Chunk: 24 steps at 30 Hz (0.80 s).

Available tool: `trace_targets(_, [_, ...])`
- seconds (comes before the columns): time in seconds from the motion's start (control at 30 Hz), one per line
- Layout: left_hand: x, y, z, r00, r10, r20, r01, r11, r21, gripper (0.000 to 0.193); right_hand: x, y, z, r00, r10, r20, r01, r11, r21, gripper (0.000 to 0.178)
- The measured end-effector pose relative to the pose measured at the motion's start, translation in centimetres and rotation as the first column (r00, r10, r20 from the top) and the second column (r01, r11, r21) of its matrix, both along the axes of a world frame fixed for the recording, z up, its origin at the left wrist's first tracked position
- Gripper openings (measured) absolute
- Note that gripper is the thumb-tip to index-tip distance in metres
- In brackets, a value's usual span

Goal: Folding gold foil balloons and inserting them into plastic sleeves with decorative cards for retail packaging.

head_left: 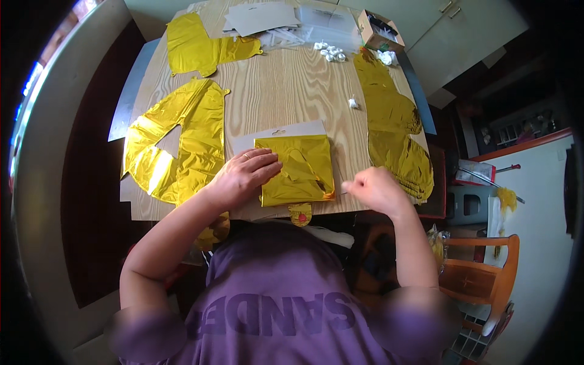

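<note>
A gold foil balloon [298,170], folded into a flat rectangle, lies in front of me on a pale card [312,127] with a hanging slot. A rounded gold tab [300,215] with a red spot sticks out at its near edge. My left hand [246,174] rests on the balloon's left side, fingers stretched out and flat. To the right of the balloon, apart from it, my right hand [378,190] is closed with thumb and forefinger together. Whatever is in that pinch, if anything, is too small to make out.
Flat gold balloons lie around: one with a triangular opening [204,140] left, an angular one [191,45] far left, a curved one [392,115] right. Farther back are pale cards [261,18], clear bags [331,36], white bundles [331,53] and a small box [389,42]. A wooden chair [486,274] stands right.
</note>
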State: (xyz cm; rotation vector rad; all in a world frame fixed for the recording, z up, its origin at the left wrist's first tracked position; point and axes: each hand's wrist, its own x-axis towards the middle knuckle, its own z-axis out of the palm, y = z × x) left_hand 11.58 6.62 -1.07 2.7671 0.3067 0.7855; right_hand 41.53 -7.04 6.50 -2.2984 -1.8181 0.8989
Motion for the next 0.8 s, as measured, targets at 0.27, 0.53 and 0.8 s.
trace_targets(0.27, [-0.1, 0.0, -0.1, 1.000, 0.014, 0.015, -0.014, 1.000, 0.000, 0.039, -3.9, 4.4, -4.6, 0.949, 0.223, 0.223, -0.312, 0.765, 0.564, 0.047])
trace_targets(0.53, [-1.1, -0.4, 0.7, 0.998, 0.065, -0.016, -0.064, 0.997, 0.053, 0.039, -4.2, 7.2, -7.1, 0.911, 0.337, 0.237, -0.411, 0.780, 0.472, 0.055])
trace_targets(0.8, [-1.2, -1.3, 3.0, 0.994, -0.082, -0.079, 0.084, 0.996, 0.025, 0.054, -4.4, 7.9, -8.0, 0.918, 0.325, 0.228, -0.397, 0.756, 0.520, 0.054])
